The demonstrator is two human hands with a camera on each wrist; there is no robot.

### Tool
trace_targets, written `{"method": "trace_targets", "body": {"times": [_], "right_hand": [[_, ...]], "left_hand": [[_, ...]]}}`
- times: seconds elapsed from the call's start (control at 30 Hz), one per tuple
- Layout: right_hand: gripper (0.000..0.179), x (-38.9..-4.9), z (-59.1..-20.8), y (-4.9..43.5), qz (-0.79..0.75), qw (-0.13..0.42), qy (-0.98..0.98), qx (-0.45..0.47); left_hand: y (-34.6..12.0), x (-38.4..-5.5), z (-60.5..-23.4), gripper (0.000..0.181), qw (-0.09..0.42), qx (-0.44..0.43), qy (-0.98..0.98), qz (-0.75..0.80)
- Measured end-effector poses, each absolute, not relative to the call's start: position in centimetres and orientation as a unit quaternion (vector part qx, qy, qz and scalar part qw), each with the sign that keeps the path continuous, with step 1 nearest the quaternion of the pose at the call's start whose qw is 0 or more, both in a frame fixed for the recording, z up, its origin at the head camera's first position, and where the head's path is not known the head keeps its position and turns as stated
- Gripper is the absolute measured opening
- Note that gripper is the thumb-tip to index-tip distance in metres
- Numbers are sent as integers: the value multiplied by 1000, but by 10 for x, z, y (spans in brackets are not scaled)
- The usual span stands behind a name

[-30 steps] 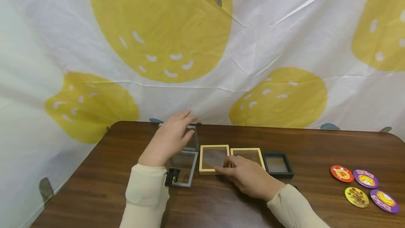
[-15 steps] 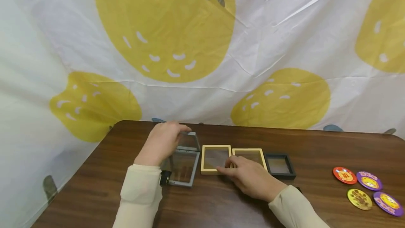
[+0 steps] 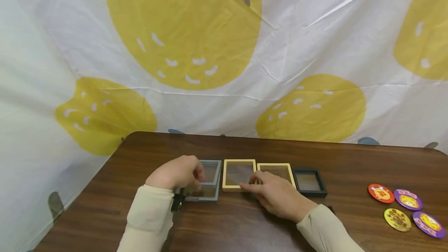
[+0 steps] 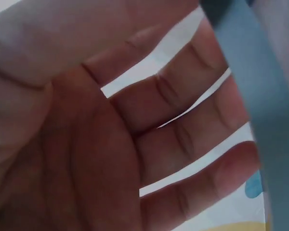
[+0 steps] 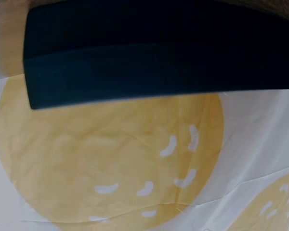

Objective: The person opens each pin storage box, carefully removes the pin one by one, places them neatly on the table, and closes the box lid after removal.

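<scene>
In the head view my left hand (image 3: pixel 175 172) is at the hinged grey frame (image 3: pixel 209 198), bent fingers and thumb gripping the front edge of its tilted lid (image 3: pixel 210 184). The left wrist view has a grey bar (image 4: pixel 253 106) crossing in front of the fingertips. My right hand (image 3: pixel 276 195) rests with loosely bent fingers over two pale yellow frames, a left one (image 3: pixel 239 161) and a right one (image 3: pixel 274 165). Its thumb touches the front of the left one; the hand hides part of the other. A dark frame (image 3: pixel 322 184) stands beside them and fills the right wrist view's top (image 5: pixel 159 70).
On the brown wooden table (image 3: pixel 245 228), several round badges lie at the right: a red one (image 3: pixel 380 193), a yellow one (image 3: pixel 397 220), and purple ones, one farther back (image 3: pixel 408 200). A white cloth (image 3: pixel 210 116) printed with yellow fruit hangs behind the table.
The grey frame's lid has swung down toward the person, from upright to low over its base. My left hand has come down with it. The right hand has stayed in place.
</scene>
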State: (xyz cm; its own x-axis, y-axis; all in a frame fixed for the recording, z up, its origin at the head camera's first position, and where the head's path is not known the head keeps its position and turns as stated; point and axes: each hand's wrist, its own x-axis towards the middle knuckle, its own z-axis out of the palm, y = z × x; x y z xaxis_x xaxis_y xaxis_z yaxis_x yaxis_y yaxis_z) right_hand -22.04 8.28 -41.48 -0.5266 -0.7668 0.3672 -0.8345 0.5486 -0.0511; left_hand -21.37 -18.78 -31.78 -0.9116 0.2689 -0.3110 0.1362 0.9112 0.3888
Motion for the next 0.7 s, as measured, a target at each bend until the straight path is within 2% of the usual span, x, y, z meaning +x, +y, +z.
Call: {"method": "trace_targets", "body": {"times": [0.27,0.47,0.7], "right_hand": [[46,-221,-417,83,121,175,-857,469],[45,-221,-416,84,117,164,-864,461],[47,-220,-416,84,116,167,-865,458]], "left_hand": [[-178,-216,-336,22,184,93,964,169],[-173,-217,-343,24,191,98,964,155],[-165,-220,-348,28,173,133,967,130]]}}
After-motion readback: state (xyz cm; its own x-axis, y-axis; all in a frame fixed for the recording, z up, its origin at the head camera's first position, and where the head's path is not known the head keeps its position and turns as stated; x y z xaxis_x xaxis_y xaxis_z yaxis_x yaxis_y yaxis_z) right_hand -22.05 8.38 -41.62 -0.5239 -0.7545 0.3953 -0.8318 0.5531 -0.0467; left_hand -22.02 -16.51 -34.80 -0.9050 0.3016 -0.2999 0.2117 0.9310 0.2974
